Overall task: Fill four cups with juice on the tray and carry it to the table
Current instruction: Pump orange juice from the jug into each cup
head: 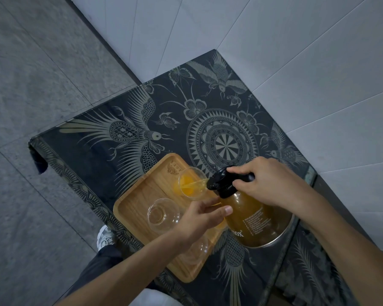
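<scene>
One cup [189, 184] at the far end of the wooden tray [139, 195] is taking a thin stream of orange juice from the tilted jug [254, 219]. The right hand [268, 182] has its fingers clamped on the jug's black handle. The left hand [199, 215] lies against the jug's glass side, thumb out, fingers seemingly straight. An empty cup [163, 215] stands mid-tray; another [195, 250], partly hidden, nearer. The tray sits on the patterned tabletop [111, 155].

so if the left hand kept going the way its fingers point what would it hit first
Probably the jug: the left hand points right, its thumb already touching the glass, though depth is unclear from above.
</scene>
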